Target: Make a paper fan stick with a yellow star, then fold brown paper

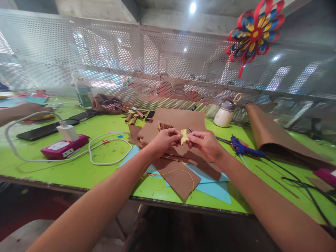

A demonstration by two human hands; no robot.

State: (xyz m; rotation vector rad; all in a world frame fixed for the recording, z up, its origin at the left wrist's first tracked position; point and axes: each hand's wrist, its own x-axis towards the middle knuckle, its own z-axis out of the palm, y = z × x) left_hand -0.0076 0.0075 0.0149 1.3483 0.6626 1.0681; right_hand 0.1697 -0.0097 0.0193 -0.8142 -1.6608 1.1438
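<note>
A small piece of yellow paper [183, 135] is pinched between my two hands above the middle of the table. My left hand [168, 140] grips its left side with thumb and fingertips. On its right side, my right hand [203, 142] pinches it the same way. Brown paper sheets [181, 119] lie stacked beneath and behind both hands. A pleated brown paper piece [166, 126] sits just behind my left hand. Yellow string [181, 171] curls over a brown sheet near the table's front edge, with light blue paper [214, 190] partly under it.
To the right lie a blue glue gun [245, 147] with its cord and a large rolled brown sheet [278, 140]. A white bottle [224, 113] stands behind. Leftward are a purple power strip [64, 147], a white cable [90, 152] and phones [47, 130]. Another person's hand [31, 111] rests at far left.
</note>
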